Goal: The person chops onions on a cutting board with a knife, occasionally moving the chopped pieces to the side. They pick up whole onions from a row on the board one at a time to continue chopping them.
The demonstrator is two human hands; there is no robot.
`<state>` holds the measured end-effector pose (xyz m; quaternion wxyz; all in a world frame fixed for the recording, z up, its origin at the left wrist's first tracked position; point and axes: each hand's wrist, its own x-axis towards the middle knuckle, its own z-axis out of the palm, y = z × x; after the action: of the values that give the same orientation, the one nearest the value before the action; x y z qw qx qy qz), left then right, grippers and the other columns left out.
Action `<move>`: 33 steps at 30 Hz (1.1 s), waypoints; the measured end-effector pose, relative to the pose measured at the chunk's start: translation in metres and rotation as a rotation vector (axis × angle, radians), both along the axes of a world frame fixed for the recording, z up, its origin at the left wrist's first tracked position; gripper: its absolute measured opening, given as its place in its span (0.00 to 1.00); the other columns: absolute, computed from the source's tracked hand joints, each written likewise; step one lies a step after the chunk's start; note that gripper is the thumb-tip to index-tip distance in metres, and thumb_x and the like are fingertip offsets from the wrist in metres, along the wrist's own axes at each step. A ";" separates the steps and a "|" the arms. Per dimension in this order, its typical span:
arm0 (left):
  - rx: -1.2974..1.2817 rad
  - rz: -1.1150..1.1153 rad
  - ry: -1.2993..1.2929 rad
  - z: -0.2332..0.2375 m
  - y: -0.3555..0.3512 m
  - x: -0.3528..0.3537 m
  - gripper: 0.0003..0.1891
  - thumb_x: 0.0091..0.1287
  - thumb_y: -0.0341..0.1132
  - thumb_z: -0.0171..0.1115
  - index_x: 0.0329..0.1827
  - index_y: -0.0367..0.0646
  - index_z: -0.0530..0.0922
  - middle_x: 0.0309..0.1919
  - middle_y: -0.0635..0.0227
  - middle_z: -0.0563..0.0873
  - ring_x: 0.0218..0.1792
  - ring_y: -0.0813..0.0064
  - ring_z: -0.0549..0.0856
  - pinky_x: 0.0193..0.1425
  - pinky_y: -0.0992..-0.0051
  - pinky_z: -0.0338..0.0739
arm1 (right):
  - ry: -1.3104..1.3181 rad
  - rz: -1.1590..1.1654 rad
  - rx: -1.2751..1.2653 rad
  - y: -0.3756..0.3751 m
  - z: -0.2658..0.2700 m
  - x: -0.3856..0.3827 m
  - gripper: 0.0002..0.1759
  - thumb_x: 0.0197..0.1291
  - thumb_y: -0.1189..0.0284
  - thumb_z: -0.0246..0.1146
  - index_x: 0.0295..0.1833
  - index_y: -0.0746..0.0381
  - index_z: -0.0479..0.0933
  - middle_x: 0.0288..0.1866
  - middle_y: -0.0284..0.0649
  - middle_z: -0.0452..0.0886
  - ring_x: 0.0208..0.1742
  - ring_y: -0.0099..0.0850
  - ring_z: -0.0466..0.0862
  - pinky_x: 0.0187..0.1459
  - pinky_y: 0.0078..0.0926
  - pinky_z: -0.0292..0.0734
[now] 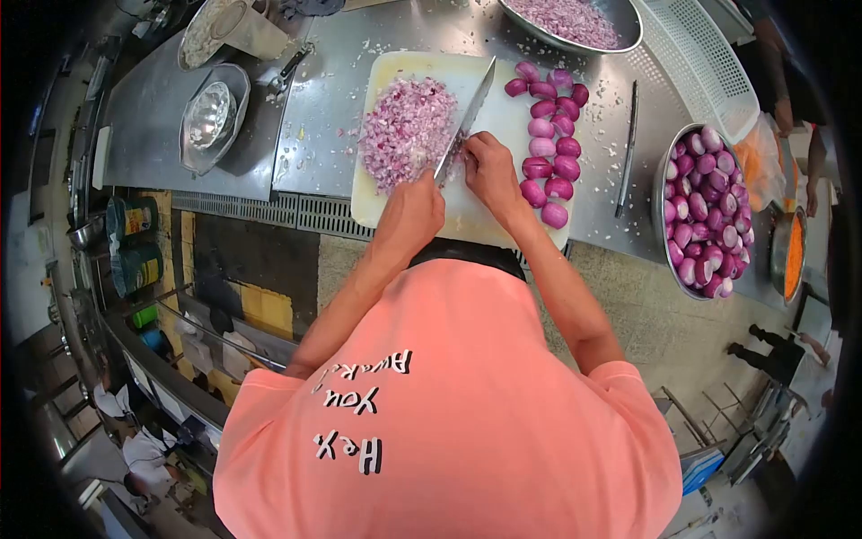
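My left hand (pixel 414 212) is wrapped round the handle of a kitchen knife (pixel 473 104), its blade slanting up and right over a white cutting board (pixel 488 214). Beside the blade, the fingers of my right hand (pixel 493 175) are bent and pressed together; what they hold is hidden, though small purple onion bits show near the fingertips. Left of the knife lies a heap of chopped red onion (pixel 406 130). Peeled red onion halves (pixel 541 126) stand in rows along the board's right side.
A steel bowl of chopped onion (pixel 566 20) and a white perforated basket (pixel 696 67) are at the back. To the right are a knife sharpening rod (pixel 627 148) and a bowl of peeled onions (pixel 708 211). At left stand metal bowls (pixel 214 117) and a plastic jug (pixel 254 33).
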<state>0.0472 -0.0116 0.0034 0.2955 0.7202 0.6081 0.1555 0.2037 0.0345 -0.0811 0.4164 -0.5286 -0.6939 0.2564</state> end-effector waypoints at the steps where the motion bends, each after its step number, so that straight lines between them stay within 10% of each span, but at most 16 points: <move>1: -0.001 -0.002 0.003 -0.009 0.005 0.000 0.09 0.65 0.26 0.53 0.40 0.25 0.76 0.25 0.35 0.81 0.31 0.36 0.83 0.35 0.46 0.77 | 0.005 -0.007 -0.012 -0.001 -0.002 0.000 0.05 0.53 0.85 0.59 0.36 0.70 0.78 0.37 0.54 0.79 0.39 0.56 0.81 0.42 0.46 0.77; 33: 0.012 0.038 -0.018 -0.013 0.005 -0.004 0.10 0.69 0.29 0.53 0.45 0.28 0.75 0.23 0.39 0.80 0.29 0.40 0.83 0.33 0.50 0.73 | -0.065 0.036 0.043 0.001 -0.001 0.001 0.06 0.53 0.84 0.58 0.37 0.67 0.75 0.35 0.53 0.78 0.38 0.55 0.80 0.40 0.48 0.76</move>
<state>0.0433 -0.0070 -0.0100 0.2936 0.7089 0.6181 0.1710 0.2045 0.0359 -0.0822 0.4002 -0.5149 -0.7219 0.2314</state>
